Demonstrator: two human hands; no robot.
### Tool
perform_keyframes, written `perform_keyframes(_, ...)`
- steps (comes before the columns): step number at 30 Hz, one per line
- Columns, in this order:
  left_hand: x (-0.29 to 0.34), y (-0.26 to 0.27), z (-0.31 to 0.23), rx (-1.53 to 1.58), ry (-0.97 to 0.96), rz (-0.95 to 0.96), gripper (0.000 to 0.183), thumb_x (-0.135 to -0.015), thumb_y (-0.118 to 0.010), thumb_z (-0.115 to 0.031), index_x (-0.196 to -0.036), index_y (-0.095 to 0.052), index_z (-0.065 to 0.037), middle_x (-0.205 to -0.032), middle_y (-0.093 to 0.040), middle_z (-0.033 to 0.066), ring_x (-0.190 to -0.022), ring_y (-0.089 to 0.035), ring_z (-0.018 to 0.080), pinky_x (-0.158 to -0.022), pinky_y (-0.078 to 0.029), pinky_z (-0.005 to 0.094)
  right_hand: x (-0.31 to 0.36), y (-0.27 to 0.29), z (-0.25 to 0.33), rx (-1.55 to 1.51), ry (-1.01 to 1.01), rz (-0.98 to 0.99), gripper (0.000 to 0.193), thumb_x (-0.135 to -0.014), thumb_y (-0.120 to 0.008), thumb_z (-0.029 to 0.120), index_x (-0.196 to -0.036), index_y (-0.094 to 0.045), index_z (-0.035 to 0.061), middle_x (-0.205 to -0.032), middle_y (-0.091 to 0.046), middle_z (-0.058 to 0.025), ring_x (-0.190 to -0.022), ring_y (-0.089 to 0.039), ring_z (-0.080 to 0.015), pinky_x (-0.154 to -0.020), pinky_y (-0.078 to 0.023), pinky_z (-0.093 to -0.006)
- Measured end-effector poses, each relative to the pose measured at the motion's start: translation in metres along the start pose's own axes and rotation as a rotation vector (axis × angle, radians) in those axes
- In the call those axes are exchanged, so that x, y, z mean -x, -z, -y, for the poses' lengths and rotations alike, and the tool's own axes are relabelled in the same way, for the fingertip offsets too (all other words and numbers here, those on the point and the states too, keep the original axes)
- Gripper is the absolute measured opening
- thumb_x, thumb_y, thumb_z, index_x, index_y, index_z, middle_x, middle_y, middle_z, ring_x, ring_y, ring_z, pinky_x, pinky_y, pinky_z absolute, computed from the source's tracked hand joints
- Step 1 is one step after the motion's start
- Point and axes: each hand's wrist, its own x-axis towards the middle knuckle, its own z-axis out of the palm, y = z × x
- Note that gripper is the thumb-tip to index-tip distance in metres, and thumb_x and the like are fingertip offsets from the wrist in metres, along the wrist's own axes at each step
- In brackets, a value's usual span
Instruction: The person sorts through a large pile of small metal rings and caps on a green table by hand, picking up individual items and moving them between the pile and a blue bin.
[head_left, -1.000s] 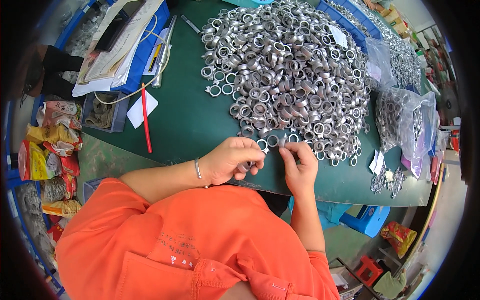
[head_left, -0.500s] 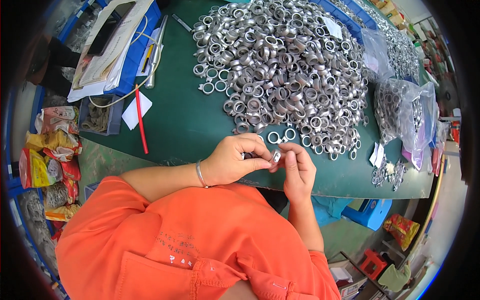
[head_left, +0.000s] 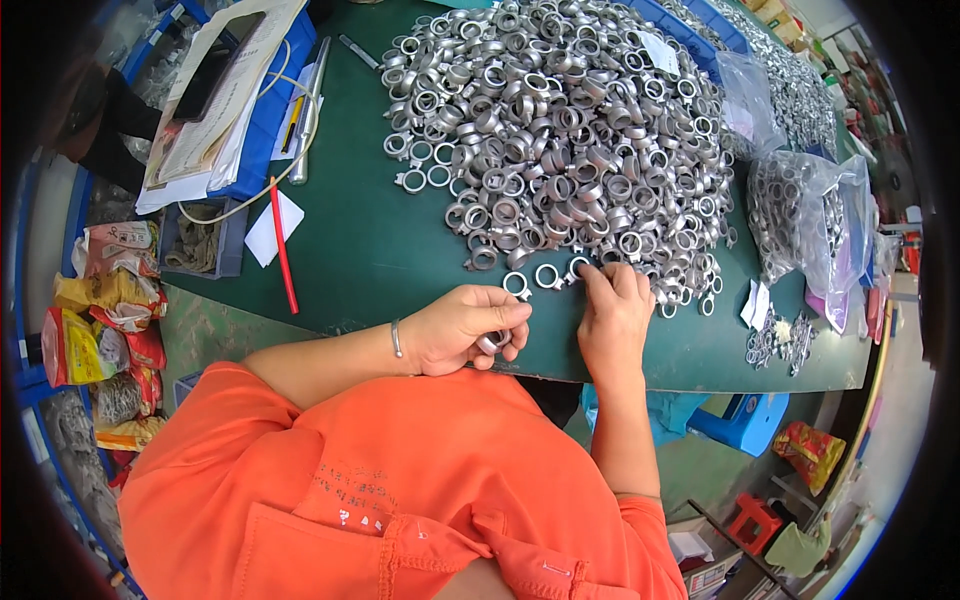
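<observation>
My left hand point(head_left: 468, 332) is closed around a grey metal ring clamp point(head_left: 491, 342), held low over the near table edge. The ring's lower part shows between thumb and curled fingers. Out to the right, my right hand point(head_left: 615, 312) reaches palm down to the near edge of a big heap of similar metal rings point(head_left: 560, 130). Its fingers are stretched forward and a little apart, and the index fingertip is beside a loose ring point(head_left: 577, 269). What lies under that palm is hidden. Two more loose rings, one bright point(head_left: 516, 285) and one beside it point(head_left: 546, 276), lie between my hands.
On the green table point(head_left: 340, 200) lie a red stick point(head_left: 283, 250) and a white paper. A blue bin point(head_left: 265, 130) with papers and a phone stands left. Clear bags of rings point(head_left: 790, 215) and small metal parts point(head_left: 775, 340) are at the right. A blue stool point(head_left: 742, 425) stands below.
My hands have parted. The right one has moved right and forward to the heap's edge; the left has drawn back slightly with the ring. A bright ring now shows beyond my left fingers.
</observation>
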Motion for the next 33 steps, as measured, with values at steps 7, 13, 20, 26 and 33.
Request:
perform_keyframes(7, 0.003, -0.008, -0.005, -0.287, -0.165, -0.113, 0.011, -0.084, -0.064, -0.012, -0.088, -0.058, -0.002, -0.073, -0.057, 0.0040, -0.057, -0.047, 0.0058, -0.045, -0.036, 0.0191, 0.016, 0.005, 0.011, -0.802, -0.322, 0.119, 0.007, -0.078, -0.064, 0.001, -0.081, -0.057, 0.0011, -0.075, -0.054, -0.0060, -0.066, -0.049, -0.0173, -0.060, -0.040, -0.0265)
perform_keyframes(13, 0.004, -0.015, -0.009, -0.321, -0.209, -0.133, 0.012, -0.082, -0.066, -0.010, -0.091, -0.062, -0.003, -0.069, -0.057, 0.0015, -0.052, -0.044, 0.0038, -0.044, -0.033, 0.0174, 0.027, 0.003, 0.028, -1.415, -0.441, 0.186, 0.007, -0.085, -0.060, 0.005, -0.086, -0.055, 0.0002, -0.078, -0.052, 0.0006, -0.070, -0.046, -0.0055, -0.061, -0.038, -0.0186)
perform_keyframes(20, 0.001, -0.011, -0.006, -0.731, -0.651, -0.100, 0.008, -0.078, -0.068, -0.004, -0.084, -0.064, -0.001, -0.080, -0.060, 0.0031, -0.071, -0.054, 0.0096, -0.065, -0.044, 0.0229, 0.022, 0.003, 0.025, -1.002, -0.051, 0.049, 0.014, -0.073, -0.063, -0.008, -0.083, -0.057, -0.0004, -0.078, -0.057, -0.0072, -0.071, -0.055, -0.0182, -0.065, -0.044, -0.0268)
perform_keyframes(26, 0.003, -0.009, -0.006, -0.836, -0.722, -0.037, 0.011, -0.075, -0.069, -0.001, -0.085, -0.065, -0.002, -0.084, -0.061, 0.0042, -0.082, -0.056, 0.0139, -0.073, -0.044, 0.0262, 0.016, 0.013, 0.029, -1.520, -0.611, 0.222, 0.011, -0.087, -0.055, -0.001, -0.097, -0.054, -0.0021, -0.083, -0.058, -0.0055, -0.072, -0.054, -0.0092, -0.068, -0.045, -0.0216)
perform_keyframes(33, 0.004, -0.014, -0.010, -0.754, -0.451, -0.244, 0.010, -0.083, -0.064, -0.011, -0.088, -0.064, -0.002, -0.080, -0.062, 0.0021, -0.067, -0.055, 0.0081, -0.055, -0.043, 0.0214, 0.027, -0.002, 0.023, -1.757, -0.292, -0.009, 0.031, -0.073, -0.063, -0.014, -0.098, -0.050, -0.0018, -0.114, -0.052, -0.0193, -0.103, -0.056, -0.0247, -0.088, -0.048, -0.0343)
